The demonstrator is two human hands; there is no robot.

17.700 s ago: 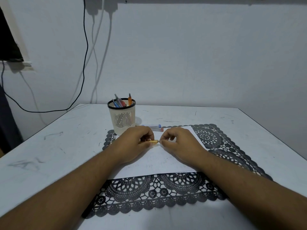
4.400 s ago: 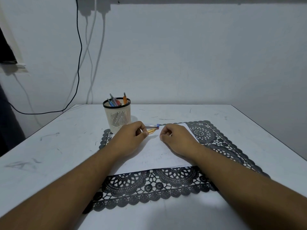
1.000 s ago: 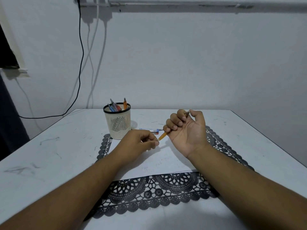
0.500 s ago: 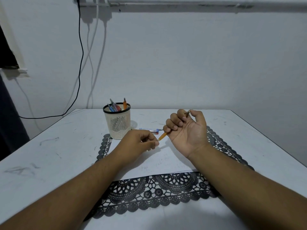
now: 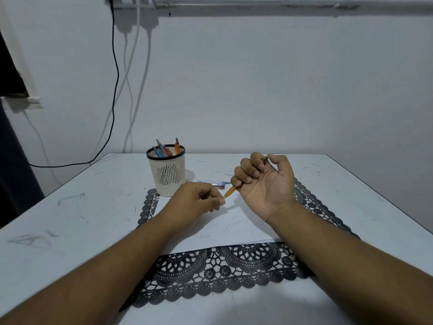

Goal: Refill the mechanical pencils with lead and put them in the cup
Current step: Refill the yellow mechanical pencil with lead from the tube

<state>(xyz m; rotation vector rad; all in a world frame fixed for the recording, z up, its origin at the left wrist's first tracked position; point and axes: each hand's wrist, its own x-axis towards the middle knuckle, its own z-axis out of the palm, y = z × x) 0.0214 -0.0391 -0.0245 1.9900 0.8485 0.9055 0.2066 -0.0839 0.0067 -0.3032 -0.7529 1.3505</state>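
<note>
From the head view I see my right hand turned palm up, its grip curled round the orange pencil, thumb at the top end, I judge so the tip slants down to my left hand. Those fingers are pinched together at the tip; whether they hold a lead is too small to tell. The lead case lies on the paper just behind. The cup, holding several pencils, stands on the surface beside the left hand.

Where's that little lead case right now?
Head view: the lead case lies on the table just right of the cup, behind the left hand.
</note>
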